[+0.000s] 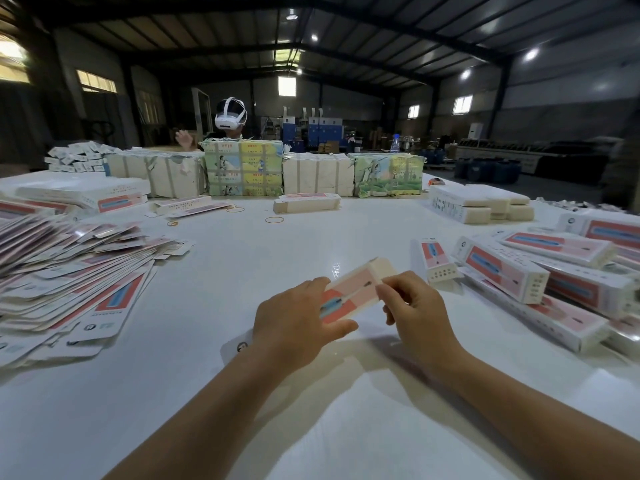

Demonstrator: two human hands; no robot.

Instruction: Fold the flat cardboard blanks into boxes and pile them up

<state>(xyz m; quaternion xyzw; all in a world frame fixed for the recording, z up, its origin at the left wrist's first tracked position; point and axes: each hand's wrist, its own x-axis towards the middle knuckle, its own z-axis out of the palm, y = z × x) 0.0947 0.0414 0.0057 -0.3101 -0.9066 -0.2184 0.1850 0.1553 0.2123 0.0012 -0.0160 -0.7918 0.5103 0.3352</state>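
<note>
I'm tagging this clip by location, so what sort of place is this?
Most likely a packing workshop inside a warehouse-like hall. A large white table holds a heap of flat blanks on one side and folded boxes on the other, with wrapped bundles at its far edge and a metal roof overhead.

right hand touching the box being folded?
Touching. Head view: the right hand pinches the far end of the box; the left hand holds the near end.
</note>
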